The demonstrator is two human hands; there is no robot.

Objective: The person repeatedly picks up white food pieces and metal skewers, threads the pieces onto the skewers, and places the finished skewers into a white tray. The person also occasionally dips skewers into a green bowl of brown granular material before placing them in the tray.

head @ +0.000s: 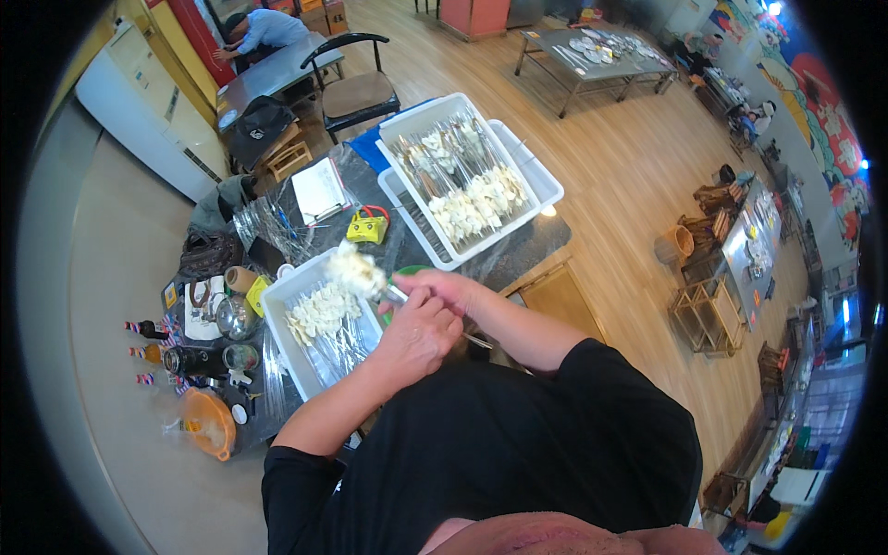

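A bundle of thin metal skewers point(397, 294), topped with whitish food pieces point(357, 272), is held in front of my body, tilted up and to the left. Around its shafts my left hand point(422, 334) is closed, and the skewers' lower ends stick out below it. Pressed against the same bundle is my right hand point(447, 288), its fingers partly hidden by the left. Just left of the hands, a small white plastic tray point(281, 333) contains similar skewers point(322, 312). Part of a green object point(411, 269) shows behind the right hand.
Beyond my hands, a larger white tray point(510, 239) of loaded skewers rests on another tray on the dark table. A clipboard point(318, 189) and yellow object point(368, 227) lie nearby. Bottles, jars and an orange colander point(208, 424) crowd the left. Another person point(267, 35) leans over a far table.
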